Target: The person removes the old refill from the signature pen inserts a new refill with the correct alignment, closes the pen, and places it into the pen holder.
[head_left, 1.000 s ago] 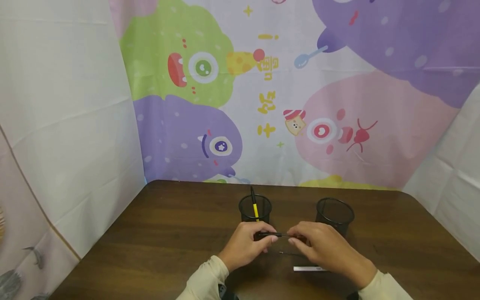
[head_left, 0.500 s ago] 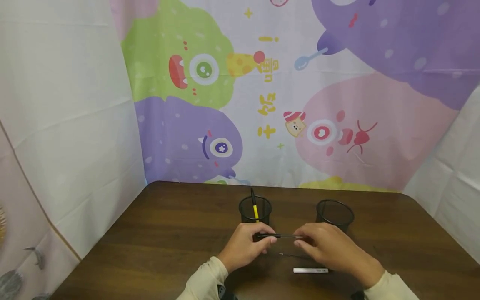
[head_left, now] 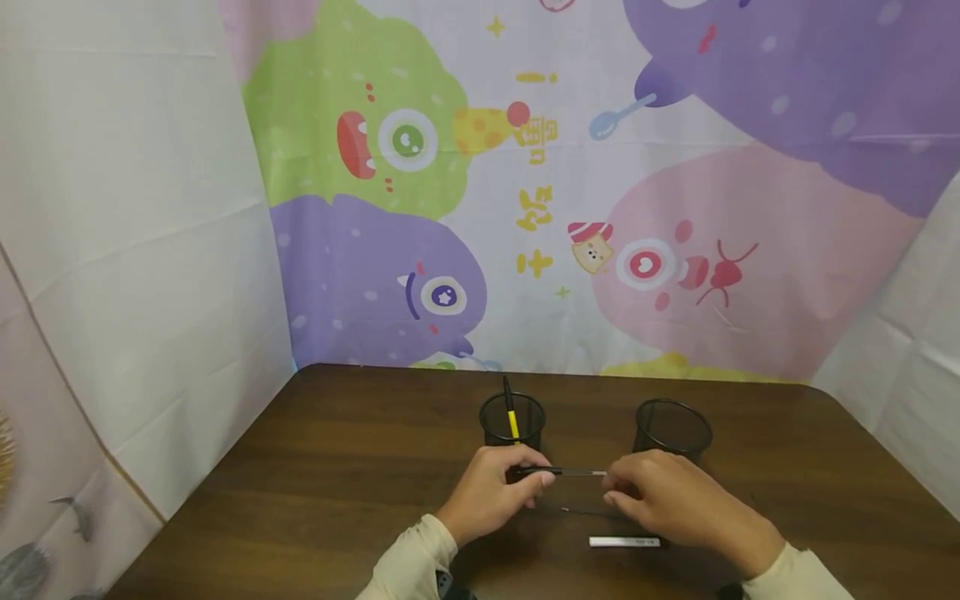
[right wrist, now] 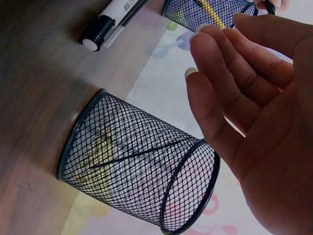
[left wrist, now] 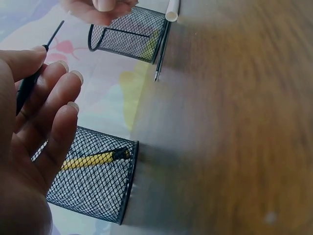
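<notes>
Since the earlier frame, the right hand (head_left: 671, 498) has slid a little rightward, to the end of the thin rod (head_left: 579, 473) jutting from the black pen (left wrist: 27, 88); whether it grips that end I cannot tell. Thumb and fingers of the left hand (head_left: 487, 492) pinch the pen above the table (head_left: 337, 475), its long axis left-right, rod pointing right. Count two mesh cups (right wrist: 132, 156), one yellow pen (head_left: 512, 417), one loose refill (head_left: 588, 512), one marker (head_left: 624, 542), its print unreadable. Backdrop lettering (head_left: 536, 208) includes "干饭" and "!".
</notes>
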### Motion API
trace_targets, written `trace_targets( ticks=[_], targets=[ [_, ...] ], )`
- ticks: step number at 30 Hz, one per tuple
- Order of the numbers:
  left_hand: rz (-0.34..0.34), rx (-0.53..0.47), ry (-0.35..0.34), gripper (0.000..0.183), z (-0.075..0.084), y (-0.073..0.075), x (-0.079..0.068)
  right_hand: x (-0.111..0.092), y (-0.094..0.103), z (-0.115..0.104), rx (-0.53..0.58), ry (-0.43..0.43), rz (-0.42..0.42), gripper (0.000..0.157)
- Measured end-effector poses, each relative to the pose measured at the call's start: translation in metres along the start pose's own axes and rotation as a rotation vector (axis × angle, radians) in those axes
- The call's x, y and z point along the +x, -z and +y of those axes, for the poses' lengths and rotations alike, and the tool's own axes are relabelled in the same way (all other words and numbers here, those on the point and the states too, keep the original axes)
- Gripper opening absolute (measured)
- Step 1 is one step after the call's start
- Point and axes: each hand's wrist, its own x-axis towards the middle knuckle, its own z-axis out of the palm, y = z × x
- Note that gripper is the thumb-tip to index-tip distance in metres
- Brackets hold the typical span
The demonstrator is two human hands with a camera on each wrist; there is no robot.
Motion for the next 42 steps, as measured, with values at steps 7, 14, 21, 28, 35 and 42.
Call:
trace_targets(
  ticks=[7,14,21,28,35,42],
  targets=[
    [0.002,-0.018,-0.015,0.008,-0.018,-0.002,0.001,-0.003,0.003,0.000,0.036,0.013,-0.051,0.010],
    [0.016,-0.027,-0.045,0.011,-0.022,0.000,0.001,-0.004,0.004,0.001,0.089,-0.009,-0.096,0.012],
    [0.001,-0.018,0.025,0.008,-0.016,0.000,0.002,-0.008,0.000,0.002,0.113,-0.049,-0.196,0.021],
    [-0.001,-0.036,0.025,0.009,0.009,0.002,-0.001,-0.011,-0.004,0.001,0.111,-0.082,-0.251,0.027],
    [0.004,-0.059,0.008,0.009,0.016,0.004,-0.003,-0.012,-0.005,-0.001,0.029,-0.088,-0.238,0.030],
    [0.002,-0.030,0.030,0.006,0.017,0.004,-0.003,-0.012,-0.011,0.001,0.019,-0.054,-0.222,0.025]
  ],
)
